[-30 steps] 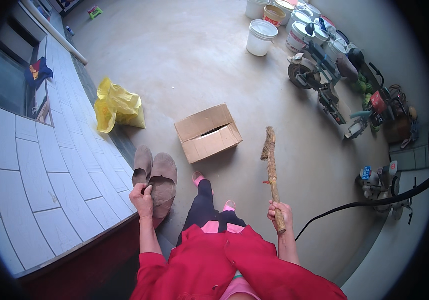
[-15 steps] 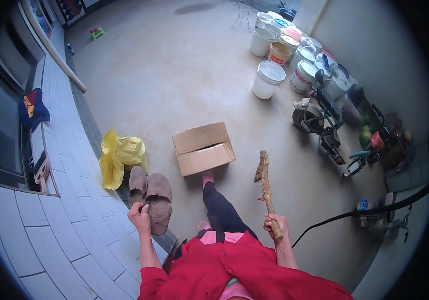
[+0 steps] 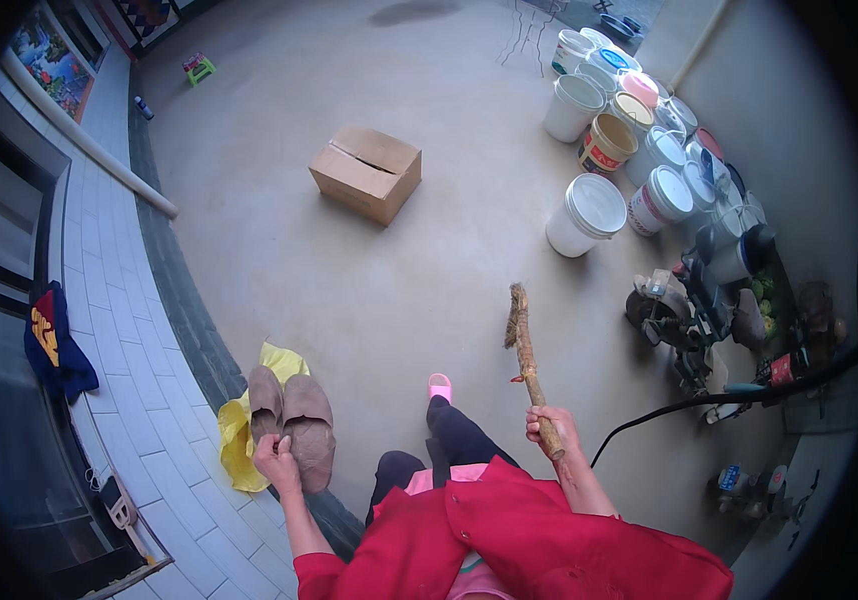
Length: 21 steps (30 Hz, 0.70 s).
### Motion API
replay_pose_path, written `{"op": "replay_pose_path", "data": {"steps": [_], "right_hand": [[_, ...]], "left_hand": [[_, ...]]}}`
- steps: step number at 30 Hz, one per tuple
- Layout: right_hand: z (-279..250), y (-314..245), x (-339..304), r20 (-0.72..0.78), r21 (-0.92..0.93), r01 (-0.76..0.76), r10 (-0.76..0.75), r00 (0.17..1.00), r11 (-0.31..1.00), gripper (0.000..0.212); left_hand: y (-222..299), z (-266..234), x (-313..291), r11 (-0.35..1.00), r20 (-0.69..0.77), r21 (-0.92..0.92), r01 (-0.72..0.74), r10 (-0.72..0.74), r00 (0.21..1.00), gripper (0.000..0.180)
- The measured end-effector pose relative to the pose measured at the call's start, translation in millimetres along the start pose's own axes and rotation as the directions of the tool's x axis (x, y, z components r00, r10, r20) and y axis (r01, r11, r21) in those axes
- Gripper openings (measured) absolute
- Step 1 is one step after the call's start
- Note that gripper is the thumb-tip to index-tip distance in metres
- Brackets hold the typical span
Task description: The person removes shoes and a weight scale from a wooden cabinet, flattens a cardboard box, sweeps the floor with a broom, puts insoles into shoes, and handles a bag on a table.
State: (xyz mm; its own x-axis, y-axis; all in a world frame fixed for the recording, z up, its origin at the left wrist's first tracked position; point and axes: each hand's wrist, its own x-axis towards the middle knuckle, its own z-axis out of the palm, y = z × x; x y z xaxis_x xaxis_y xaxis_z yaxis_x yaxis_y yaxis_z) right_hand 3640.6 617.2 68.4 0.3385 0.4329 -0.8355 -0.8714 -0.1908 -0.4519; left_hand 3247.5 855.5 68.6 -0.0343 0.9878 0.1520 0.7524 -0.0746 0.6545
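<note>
Pinched in my left hand [image 3: 279, 464] is a pair of brown-grey slippers [image 3: 307, 432], held by their near ends beside the tiled wall. Behind and below them shows a yellow bag [image 3: 238, 450], partly covered by the slippers. My right hand [image 3: 556, 431] wraps round the lower end of a rough wooden stick [image 3: 526, 358], which points forward with a bushy, bound-looking far end and a small red tie midway. Ahead on the floor lies a closed cardboard box [image 3: 369, 178], a dark slit along its top. My foot in a pink slipper [image 3: 440, 384] is stretched forward.
Many plastic buckets [image 3: 586, 216] stand in a cluster at the far right. Nearer on that side is a parked electric scooter [image 3: 694, 310], with a black cable [image 3: 679, 405] crossing in front. A small green stool [image 3: 201, 70] is at the far left; a dark cloth [image 3: 61, 345] hangs by the window.
The cardboard box, earlier by my foot, now sits farther off and turned. The view has moved along the floor, and both hands still hold the same things.
</note>
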Motion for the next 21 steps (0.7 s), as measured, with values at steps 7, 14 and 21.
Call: {"op": "replay_pose_path", "data": {"steps": [7, 14, 21], "right_hand": [[117.8, -99.6, 84.3, 0.086, -0.095, 0.151, -0.143, 0.986, 0.984, 0.019], [201.8, -173.8, 156.9, 0.116, -0.085, 0.187, -0.177, 0.977, 0.979, 0.012], [252.2, -215.8, 220.2, -0.009, -0.114, 0.132, -0.134, 0.991, 0.985, 0.012]], "left_hand": [[60.9, 50.7, 108.9, 0.996, -0.061, -0.033, 0.082, -0.084, 0.995, 0.012], [80.4, 135.5, 245.9, 0.998, -0.019, -0.031, 0.05, -0.051, 0.999, 0.012], [130.0, 222.6, 387.1, 0.986, 0.07, -0.165, 0.004, 0.008, 0.997, 0.013]]}}
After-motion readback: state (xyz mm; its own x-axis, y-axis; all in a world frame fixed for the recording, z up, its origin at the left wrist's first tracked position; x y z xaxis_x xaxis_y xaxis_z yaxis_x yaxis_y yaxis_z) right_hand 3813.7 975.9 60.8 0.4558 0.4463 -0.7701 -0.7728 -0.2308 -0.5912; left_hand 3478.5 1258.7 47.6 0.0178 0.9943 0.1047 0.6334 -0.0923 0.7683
